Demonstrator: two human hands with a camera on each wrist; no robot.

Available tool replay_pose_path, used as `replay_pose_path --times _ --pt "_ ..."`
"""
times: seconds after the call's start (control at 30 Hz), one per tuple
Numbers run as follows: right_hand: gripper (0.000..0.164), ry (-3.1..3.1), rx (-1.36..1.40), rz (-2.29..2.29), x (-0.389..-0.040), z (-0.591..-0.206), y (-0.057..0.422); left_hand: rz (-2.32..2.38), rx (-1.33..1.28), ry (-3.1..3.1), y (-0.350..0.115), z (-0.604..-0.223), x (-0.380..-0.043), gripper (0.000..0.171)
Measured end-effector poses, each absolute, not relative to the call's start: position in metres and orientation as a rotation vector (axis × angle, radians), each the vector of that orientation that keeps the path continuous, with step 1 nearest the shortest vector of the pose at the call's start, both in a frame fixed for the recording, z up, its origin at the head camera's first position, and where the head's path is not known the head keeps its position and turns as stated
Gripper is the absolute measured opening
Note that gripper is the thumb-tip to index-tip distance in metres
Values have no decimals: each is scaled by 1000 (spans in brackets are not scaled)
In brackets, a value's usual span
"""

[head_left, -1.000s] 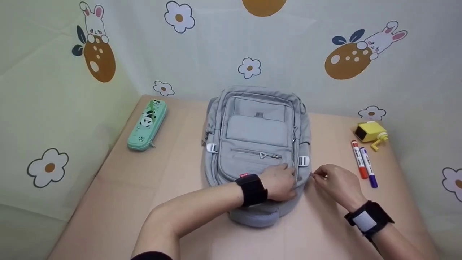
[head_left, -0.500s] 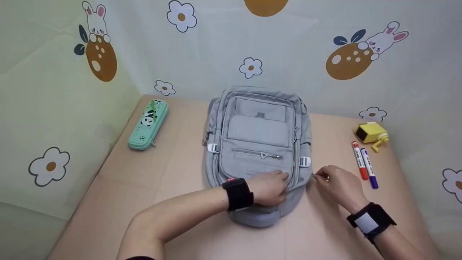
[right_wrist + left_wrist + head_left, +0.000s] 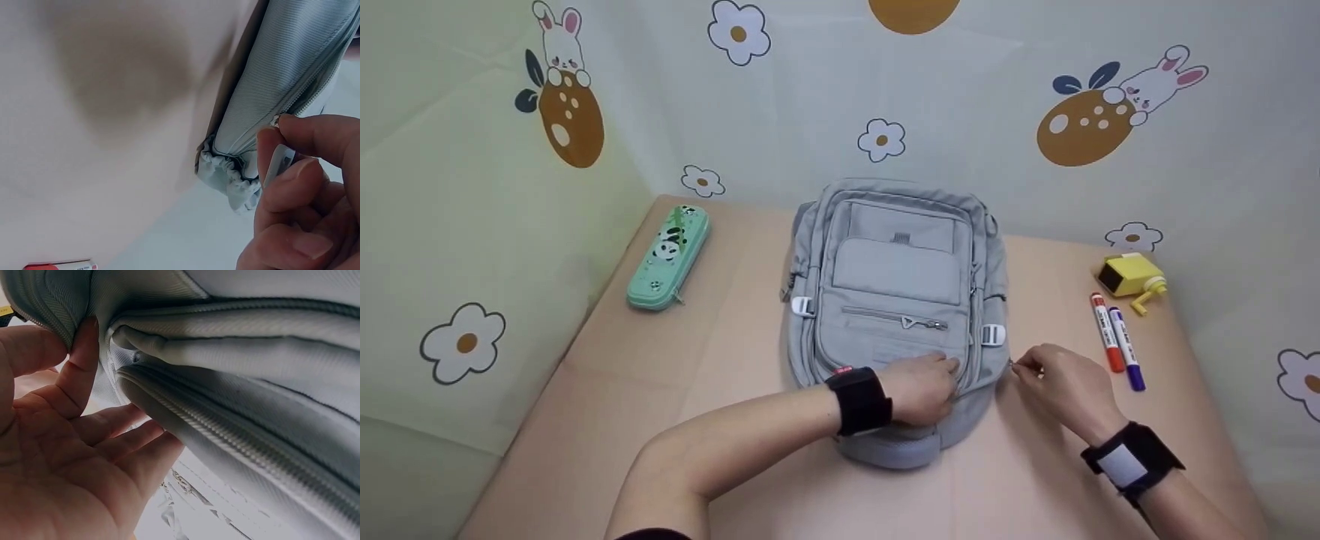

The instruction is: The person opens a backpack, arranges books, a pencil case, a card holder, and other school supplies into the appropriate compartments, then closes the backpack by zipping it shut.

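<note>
A grey backpack (image 3: 896,270) lies front side up on the table, its padded top end toward me. My left hand (image 3: 919,386) is over its near right part. In the left wrist view, the thumb and index finger pinch a fold of its fabric (image 3: 50,304), while the other fingers lie against a zipped edge; an unzipped opening (image 3: 236,394) gapes beside them. At the bag's right side, my right hand (image 3: 1061,379) pinches a zipper pull (image 3: 279,163) between thumb and index finger. Its zipper teeth run along the bag's side in the right wrist view.
A mint panda pencil case (image 3: 669,259) lies at the left. Toward the right edge are a red marker (image 3: 1107,332), a purple marker (image 3: 1127,349) and a yellow box-shaped thing with a crank (image 3: 1132,275). Patterned cloth walls (image 3: 810,105) enclose the table's back and sides.
My left hand has slid left along the backpack's near part. My right hand stays at the side zipper, with barely any shift. The small items have not moved.
</note>
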State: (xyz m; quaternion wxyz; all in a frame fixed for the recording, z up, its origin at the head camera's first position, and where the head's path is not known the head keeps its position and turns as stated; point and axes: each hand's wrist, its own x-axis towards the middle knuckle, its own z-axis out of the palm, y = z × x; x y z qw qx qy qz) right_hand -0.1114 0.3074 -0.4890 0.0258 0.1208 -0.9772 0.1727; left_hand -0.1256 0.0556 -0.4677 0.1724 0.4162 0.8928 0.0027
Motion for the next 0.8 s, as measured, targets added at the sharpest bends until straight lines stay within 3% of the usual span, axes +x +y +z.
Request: replay_pose_path --times 0.8 --pt "4 -3059 407 498 -87 -473 280 -22 1222 2556 56 -466 -126 34"
